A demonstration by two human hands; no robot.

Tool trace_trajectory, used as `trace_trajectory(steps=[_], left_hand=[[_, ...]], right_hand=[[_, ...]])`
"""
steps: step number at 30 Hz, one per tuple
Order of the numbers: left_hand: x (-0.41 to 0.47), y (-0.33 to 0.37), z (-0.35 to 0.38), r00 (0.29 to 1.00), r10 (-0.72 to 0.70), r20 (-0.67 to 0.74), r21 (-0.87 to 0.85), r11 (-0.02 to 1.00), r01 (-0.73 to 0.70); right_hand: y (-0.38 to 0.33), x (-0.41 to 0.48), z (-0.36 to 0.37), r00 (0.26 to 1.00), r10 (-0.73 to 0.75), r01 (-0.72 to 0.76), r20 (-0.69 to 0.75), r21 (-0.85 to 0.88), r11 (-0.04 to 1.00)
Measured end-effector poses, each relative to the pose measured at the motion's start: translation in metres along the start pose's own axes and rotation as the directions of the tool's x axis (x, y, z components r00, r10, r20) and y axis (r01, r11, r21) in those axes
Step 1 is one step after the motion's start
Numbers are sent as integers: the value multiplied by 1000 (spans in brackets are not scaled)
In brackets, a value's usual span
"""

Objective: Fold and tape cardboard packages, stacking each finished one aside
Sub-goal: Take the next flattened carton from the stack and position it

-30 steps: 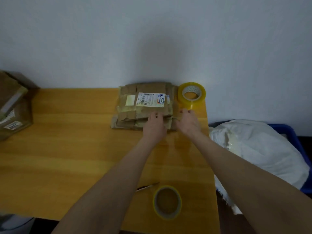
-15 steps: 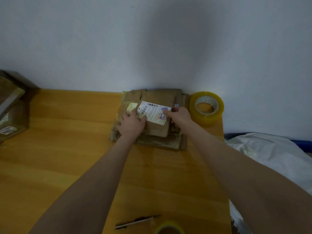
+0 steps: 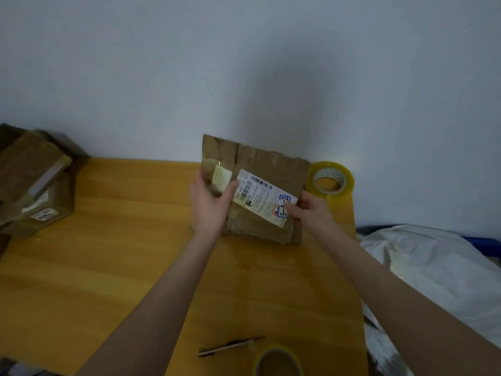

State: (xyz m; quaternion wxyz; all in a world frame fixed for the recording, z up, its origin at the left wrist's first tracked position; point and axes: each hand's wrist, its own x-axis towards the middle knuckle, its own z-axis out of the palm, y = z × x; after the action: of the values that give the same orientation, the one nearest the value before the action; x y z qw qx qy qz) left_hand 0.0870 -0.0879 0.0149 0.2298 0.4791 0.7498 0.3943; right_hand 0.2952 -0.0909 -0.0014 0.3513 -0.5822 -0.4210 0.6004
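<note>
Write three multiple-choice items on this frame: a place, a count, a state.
1. Where is the white-cored tape roll? A. on the floor B. on a shelf C. at the table's far right corner
2. How many tape rolls are on the table? A. one B. two C. four
3. The labelled package is: A. gripped by both hands B. lying untouched C. torn in two
Key: 1 C, it stands right of the package; 2 B, a second roll lies at the near edge; 3 A, left hand and right hand hold its sides.
</note>
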Motion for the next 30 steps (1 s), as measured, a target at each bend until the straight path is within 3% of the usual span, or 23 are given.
trace_trajectory(steps=[3,6,9,12,15,21,25,27,30], left_hand=[[-33,5,-10,999,39,-35,140,990,-34],[-56,3,-21,996,-14,-87,47,999,19],[-80,-6,-26,995,-71,66,-124,989,79],[-105,-22,-31,978,-64,198,-141,986,93],[-130,-34,-30,950,-2,314,-123,991,43],[-143,-66,-30,928,122,352,-113,990,-87],[-145,-84,-39,912,234,338,-70,972,-223],[-149,-87,-45,924,245,293,-79,970,-232],[-146,-98,-51,897,337,284,-16,938,-348]], right_hand=[[4,-36,-13,998,-47,49,45,-64,997],[15,-63,-22,993,-114,116,21,-167,979],[30,-86,-22,985,-164,137,-49,-344,929],[52,-101,-16,980,-186,121,-66,-543,831],[73,-110,0,990,-139,100,-32,-540,835],[91,-125,8,946,-323,272,-9,-517,812],[92,-132,10,927,-367,329,73,-626,707],[92,-132,10,915,-378,358,138,-710,607],[90,-130,11,924,-317,352,213,-799,489]])
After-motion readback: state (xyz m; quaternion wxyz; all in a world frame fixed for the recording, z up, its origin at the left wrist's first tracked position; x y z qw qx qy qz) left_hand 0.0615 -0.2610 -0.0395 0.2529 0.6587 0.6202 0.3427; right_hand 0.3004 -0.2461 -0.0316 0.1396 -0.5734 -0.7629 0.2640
